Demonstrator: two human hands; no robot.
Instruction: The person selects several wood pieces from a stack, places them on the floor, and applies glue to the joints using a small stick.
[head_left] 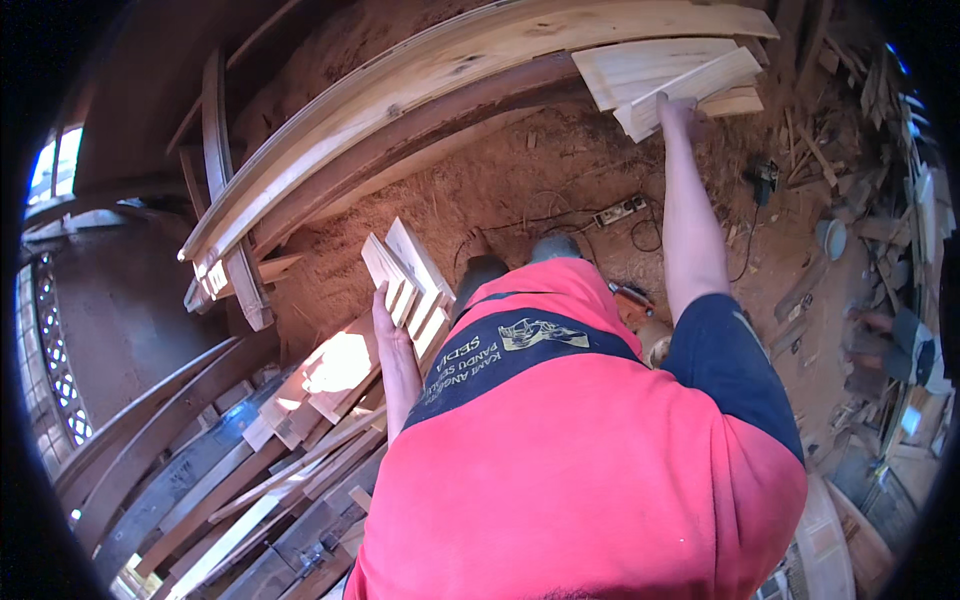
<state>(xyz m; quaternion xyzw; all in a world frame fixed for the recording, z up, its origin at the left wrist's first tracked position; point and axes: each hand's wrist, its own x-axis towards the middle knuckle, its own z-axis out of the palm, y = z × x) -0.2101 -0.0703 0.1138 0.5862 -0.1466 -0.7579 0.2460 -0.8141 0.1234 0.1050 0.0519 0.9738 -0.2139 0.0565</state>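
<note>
We saw a dusty, reddish-brown floor (525,180), strewn toward the right with wood scraps (818,158). At far left, a bright window opening (68,165) stood out against dim surroundings. Below it we saw a lattice strip (58,350) beside a plain grey-brown surface (140,320), wall or ground, we could not tell. A glaring patch of sunlight (336,362) lit the lower left.

At the far right, 1 narrow, pale wooden board (715,82) lies slantwise over wider pale boards (625,68), its left end toward the near side. Well apart on the left, a bundle of pale wooden pieces (412,250) stands tilted, 2 long upper faces turned far, the stacked pieces showing stepped edges on the near side.
</note>
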